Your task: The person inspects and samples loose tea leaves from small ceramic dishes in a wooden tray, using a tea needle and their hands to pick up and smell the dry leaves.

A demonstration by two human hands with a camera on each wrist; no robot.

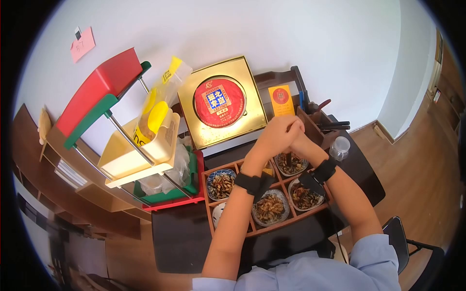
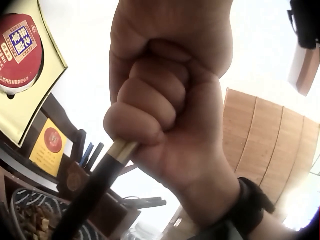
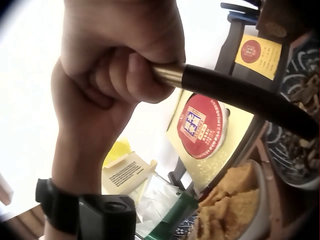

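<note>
My left hand (image 1: 279,138) and right hand (image 1: 301,143) are clasped together above the back right of a wooden compartment tray (image 1: 285,184). Their curled fingers grip the upper end of a dark rod-shaped tool (image 3: 240,95) with a brass-coloured collar (image 3: 169,75). It slants down toward a patterned dish (image 2: 24,194) of dried, leaf-like bits; what it is at its tip is hidden. The fingers overlap, so the tool's top is covered. Near it, another tray compartment holds golden, crisp-looking pieces (image 3: 227,202).
A gold box (image 1: 189,104) with a red round label leans at the wall. Left of the tray stands a tiered rack (image 1: 172,160) with a yellow-printed bag (image 1: 154,116). Behind the tray are an orange card (image 1: 281,101) and a wooden holder (image 1: 310,123); a clear jar (image 1: 340,148) stands right.
</note>
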